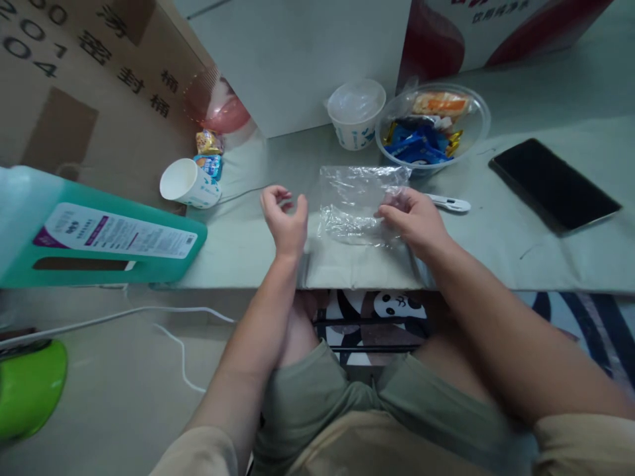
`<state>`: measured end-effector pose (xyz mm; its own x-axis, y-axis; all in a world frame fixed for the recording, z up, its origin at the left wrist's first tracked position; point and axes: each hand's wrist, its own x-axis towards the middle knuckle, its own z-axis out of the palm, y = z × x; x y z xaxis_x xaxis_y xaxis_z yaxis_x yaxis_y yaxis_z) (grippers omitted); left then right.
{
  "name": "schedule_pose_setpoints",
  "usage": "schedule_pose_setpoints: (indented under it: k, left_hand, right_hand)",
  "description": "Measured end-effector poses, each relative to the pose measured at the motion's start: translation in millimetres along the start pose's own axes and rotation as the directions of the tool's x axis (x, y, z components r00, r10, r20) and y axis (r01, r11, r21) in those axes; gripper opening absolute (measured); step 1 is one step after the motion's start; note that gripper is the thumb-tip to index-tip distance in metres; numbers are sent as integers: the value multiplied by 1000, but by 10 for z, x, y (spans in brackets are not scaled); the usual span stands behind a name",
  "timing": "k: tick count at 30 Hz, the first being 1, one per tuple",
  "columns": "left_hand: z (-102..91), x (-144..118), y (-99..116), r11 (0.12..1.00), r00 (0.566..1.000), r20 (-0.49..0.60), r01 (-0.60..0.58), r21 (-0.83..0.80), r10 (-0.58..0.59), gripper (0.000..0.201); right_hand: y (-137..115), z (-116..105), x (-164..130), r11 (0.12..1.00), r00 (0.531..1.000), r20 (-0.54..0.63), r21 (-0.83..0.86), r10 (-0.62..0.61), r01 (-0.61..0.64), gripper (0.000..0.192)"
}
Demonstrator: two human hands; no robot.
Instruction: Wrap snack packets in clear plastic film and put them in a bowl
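A clear plastic bag (354, 198) lies flat on the pale table (520, 231) in front of me. My right hand (414, 221) pinches the bag's right edge between thumb and fingers. My left hand (286, 218) hovers just left of the bag with its fingers loosely curled; nothing shows in it. Behind the bag stand a clear bowl (479, 122) of wrapped snacks and a lidded white cup (356, 114).
A white paper cup (189, 183) lies on its side at the left, near two small snack packets (208, 152). A teal jug (89, 228) lies at the far left. A black phone (553, 184) and a white pen-like object (449, 203) sit at the right. Cardboard boxes stand behind.
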<state>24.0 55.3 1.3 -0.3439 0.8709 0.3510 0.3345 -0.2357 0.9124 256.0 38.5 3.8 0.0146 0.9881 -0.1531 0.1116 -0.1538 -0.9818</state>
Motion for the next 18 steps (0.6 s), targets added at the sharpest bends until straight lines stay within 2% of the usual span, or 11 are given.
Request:
schedule_pose_setpoints:
  k: [1,2,3,5,8,10,12,14,16,18]
  left_hand:
    - [-16,-40,50,987,990,33,-138,79,136,24]
    - [-27,-81,105,957,960,135,-263,122,246,22]
    - [-31,-121,160,923,911,264,-360,136,317,21]
    - [-19,-177,247,869,792,492,-477,129,361,27]
    - [13,-193,289,860,652,688,-504,82,317,51]
    - [17,-177,275,900,597,759,-435,35,260,58]
    - [7,-157,251,942,572,800,-335,26,181,56]
    - [-7,-136,222,968,573,815,-242,67,87,44]
    - [-20,-108,187,979,593,805,-162,128,-7,31]
    - [-36,-72,157,981,628,774,-89,171,-78,23]
  right_hand:
    - [-17,6,-8,1000,1000,1,-3,-8,8,14]
    - [-36,13,-19,1000,1000,21,-1,-13,13,15]
    - [-55,21,-35,1000,998,60,12,-12,11,16]
    - [-98,35,-79,997,983,183,70,13,-27,17]
    - [-158,46,-154,978,937,344,167,65,-129,17]
    - [-180,48,-182,961,922,377,212,86,-176,18]
    - [-179,45,-179,946,928,357,252,103,-202,20]
    - [-156,33,-151,943,939,325,259,117,-207,21]
    - [-122,11,-118,973,959,259,160,119,-164,23]
    - [-95,-20,-100,999,996,86,-47,9,-5,29]
